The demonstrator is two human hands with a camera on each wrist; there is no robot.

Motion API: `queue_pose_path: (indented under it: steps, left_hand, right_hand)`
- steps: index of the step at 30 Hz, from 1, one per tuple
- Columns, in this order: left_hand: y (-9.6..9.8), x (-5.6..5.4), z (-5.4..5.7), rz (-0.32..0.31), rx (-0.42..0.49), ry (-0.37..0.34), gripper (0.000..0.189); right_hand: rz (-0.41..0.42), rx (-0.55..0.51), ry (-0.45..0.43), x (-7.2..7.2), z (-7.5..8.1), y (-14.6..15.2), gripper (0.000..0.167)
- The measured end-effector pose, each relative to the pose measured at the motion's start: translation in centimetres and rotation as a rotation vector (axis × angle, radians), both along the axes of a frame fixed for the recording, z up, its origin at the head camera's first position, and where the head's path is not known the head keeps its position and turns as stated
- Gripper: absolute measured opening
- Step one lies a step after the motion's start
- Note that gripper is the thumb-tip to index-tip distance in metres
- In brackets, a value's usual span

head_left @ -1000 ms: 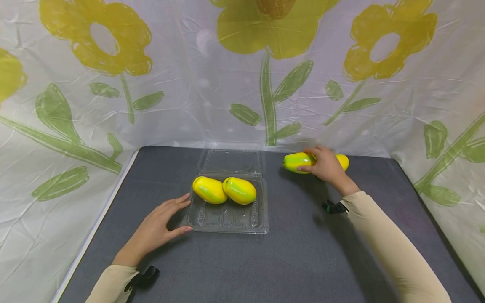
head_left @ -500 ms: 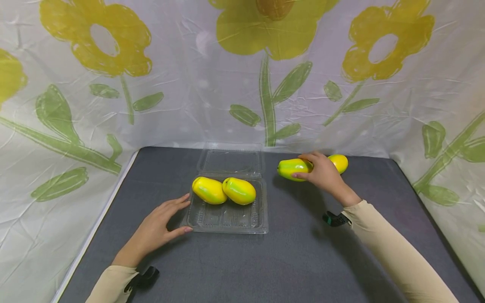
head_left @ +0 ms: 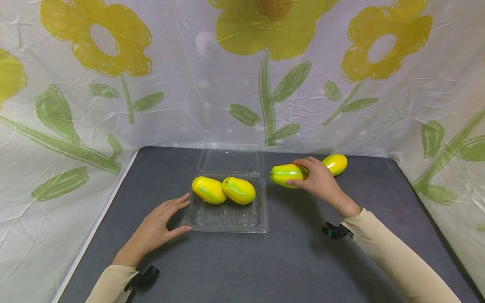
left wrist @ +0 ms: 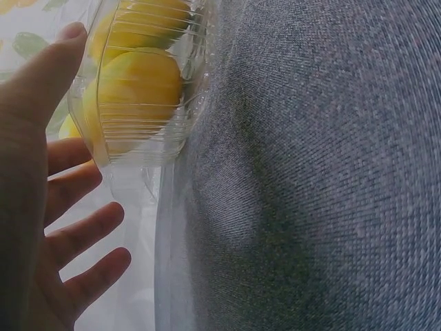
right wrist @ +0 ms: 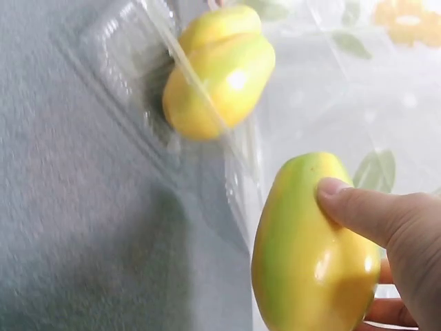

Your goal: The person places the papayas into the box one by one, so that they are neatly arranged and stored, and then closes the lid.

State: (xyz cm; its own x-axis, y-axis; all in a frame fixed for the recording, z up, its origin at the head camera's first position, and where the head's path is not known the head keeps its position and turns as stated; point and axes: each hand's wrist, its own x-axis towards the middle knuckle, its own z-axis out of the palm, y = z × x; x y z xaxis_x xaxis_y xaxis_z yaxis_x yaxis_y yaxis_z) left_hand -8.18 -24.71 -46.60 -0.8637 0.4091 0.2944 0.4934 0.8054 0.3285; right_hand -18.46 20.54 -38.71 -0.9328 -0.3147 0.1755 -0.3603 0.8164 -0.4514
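Observation:
My right hand (head_left: 320, 181) grips a yellow-green mango (head_left: 286, 175) above the table, thumb on the near side; the right wrist view shows this mango (right wrist: 313, 255) close up. Two more mangoes (head_left: 239, 190) lie side by side in the back half of a clear plastic clamshell box (head_left: 235, 230), its lid (head_left: 231, 161) folded back. At the box's left side my left hand (head_left: 157, 225) has its fingers spread, with thumb and fingertips at the rim. In the left wrist view the thumb lies by the wall of the box (left wrist: 141, 103). Neither view settles how firmly it touches.
Another mango (head_left: 336, 164) lies at the back right of the dark grey table (head_left: 242, 269), just behind my right hand. A white sheet (head_left: 182, 84) printed with yellow flowers hangs behind the table and along its sides.
My right hand has carried its mango left and toward me, away from the mango at the back right, which now shows more fully. The left hand and the box have stayed still.

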Motion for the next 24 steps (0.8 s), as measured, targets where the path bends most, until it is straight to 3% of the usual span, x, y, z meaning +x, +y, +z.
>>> queue_pose_path:
  steps: [24]
  left_hand:
    - [0.1, 0.0, -0.1, 0.001, 0.004, 0.012, 0.075]
  right_hand:
    - [0.054, -0.101, -0.004, 4.0, 0.4, -4.9, 0.059]
